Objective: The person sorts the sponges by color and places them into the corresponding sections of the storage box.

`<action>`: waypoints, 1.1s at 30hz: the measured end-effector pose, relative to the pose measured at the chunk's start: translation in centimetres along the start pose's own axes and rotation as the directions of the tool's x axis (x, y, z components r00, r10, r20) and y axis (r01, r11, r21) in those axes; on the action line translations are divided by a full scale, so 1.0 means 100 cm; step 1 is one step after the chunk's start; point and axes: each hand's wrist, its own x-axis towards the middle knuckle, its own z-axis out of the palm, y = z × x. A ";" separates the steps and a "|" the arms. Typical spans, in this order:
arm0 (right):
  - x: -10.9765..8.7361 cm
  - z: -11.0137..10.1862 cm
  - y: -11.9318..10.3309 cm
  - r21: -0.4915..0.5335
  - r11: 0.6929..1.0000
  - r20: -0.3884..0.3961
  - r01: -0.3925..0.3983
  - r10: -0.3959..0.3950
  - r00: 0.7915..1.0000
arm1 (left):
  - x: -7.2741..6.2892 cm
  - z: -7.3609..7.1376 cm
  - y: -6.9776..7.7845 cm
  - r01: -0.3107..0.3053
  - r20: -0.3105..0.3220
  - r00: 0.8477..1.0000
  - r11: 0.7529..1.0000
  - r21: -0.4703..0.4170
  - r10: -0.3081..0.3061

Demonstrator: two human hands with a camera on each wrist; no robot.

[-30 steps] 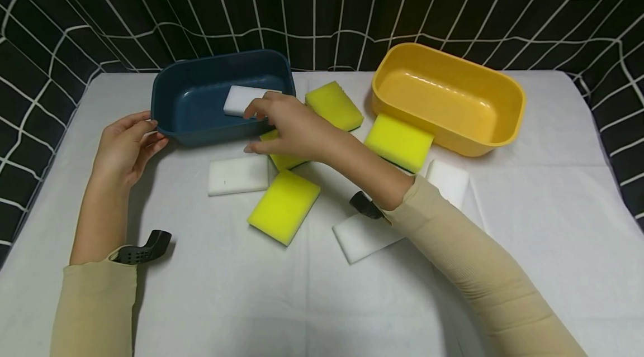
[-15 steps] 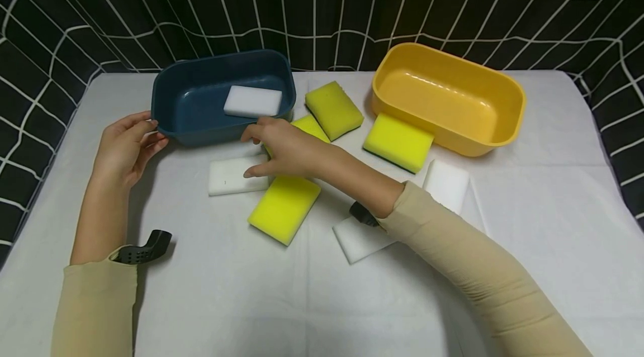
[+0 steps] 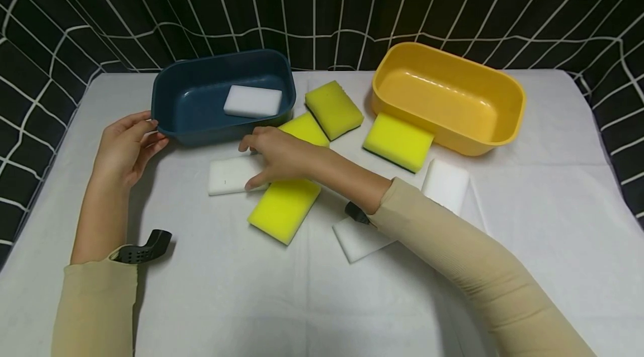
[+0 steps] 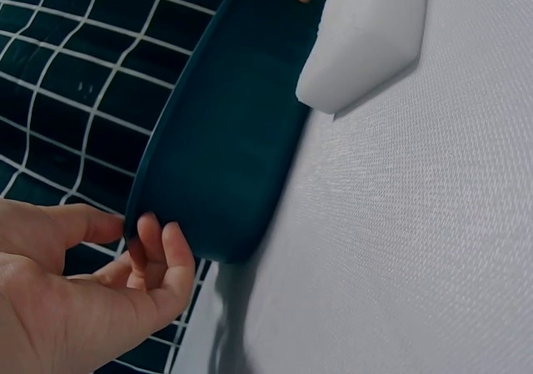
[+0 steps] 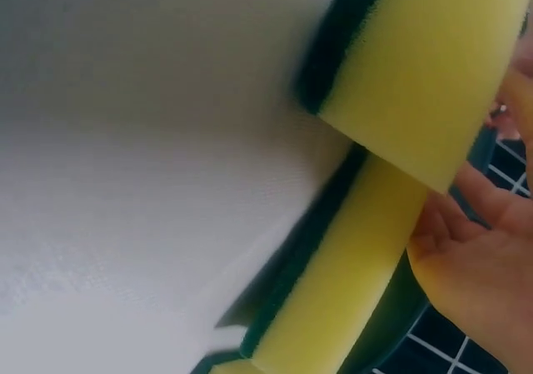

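Note:
My left hand (image 3: pixel 121 147) pinches the rim at the near left corner of the dark blue plastic bin (image 3: pixel 201 132); thumb and fingers meet at that rim in the left wrist view. A white melamine sponge (image 3: pixel 251 101) lies inside the bin. Just in front of the bin, my right hand (image 3: pixel 282 153) hovers with thumb and fingers apart at the right end of another white melamine sponge (image 3: pixel 228 175), whose right end it hides. Under and beside this hand are yellow scouring sponges, one nearer me (image 3: pixel 284 212) and one behind (image 3: pixel 307 129), both partly covered. Contact with the white sponge cannot be told.
A yellow plastic bin (image 3: pixel 448 94) stands at the back right. Two more yellow scouring sponges lie between the bins, one (image 3: pixel 334 110) near the blue bin, one (image 3: pixel 399 142) against the yellow bin. Two white sponges (image 3: pixel 445 186) lie partly under the right forearm. A grid-patterned black cloth (image 3: pixel 322 10) hangs behind.
My right hand has come out from over the blue bin and moved down toward the white sponge in front of it. The sponge in the bin is now fully visible. The left hand stays put.

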 end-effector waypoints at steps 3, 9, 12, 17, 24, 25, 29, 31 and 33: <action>0.002 0.001 0.002 -0.028 1.000 0.020 0.000 0.001 1.000 | 0.000 0.000 0.000 -0.001 0.002 1.000 1.000 0.002 0.001; 0.006 0.005 0.003 -0.117 0.993 0.047 0.004 0.002 0.999 | 0.000 0.001 0.000 -0.009 0.003 1.000 1.000 -0.001 0.009; 0.009 0.006 0.002 -0.164 0.986 0.053 0.008 0.001 0.999 | 0.000 0.001 -0.001 -0.015 0.004 1.000 1.000 0.000 0.015; 0.010 0.007 0.000 -0.191 0.981 0.049 -0.006 0.016 0.999 | -0.001 0.000 -0.001 -0.013 0.004 1.000 1.000 0.003 0.013; 0.010 0.004 -0.005 -0.176 0.984 0.047 -0.022 0.031 0.998 | -0.001 0.001 -0.001 -0.012 0.000 1.000 1.000 0.018 0.012; 0.010 0.004 -0.006 -0.171 0.985 0.048 -0.024 0.032 0.998 | -0.001 0.001 -0.001 -0.013 0.000 1.000 1.000 0.019 0.013; 0.010 0.001 -0.008 -0.149 0.988 0.053 -0.028 0.037 0.998 | -0.002 0.001 -0.001 -0.014 0.005 1.000 1.000 0.011 0.014; 0.010 0.000 -0.008 -0.138 0.990 0.048 -0.028 0.035 0.998 | -0.002 0.001 -0.001 -0.011 0.005 1.000 1.000 0.009 0.011; 0.011 -0.002 -0.009 -0.133 0.991 0.039 -0.029 0.035 0.999 | -0.002 0.001 -0.001 -0.010 0.005 1.000 1.000 0.008 0.009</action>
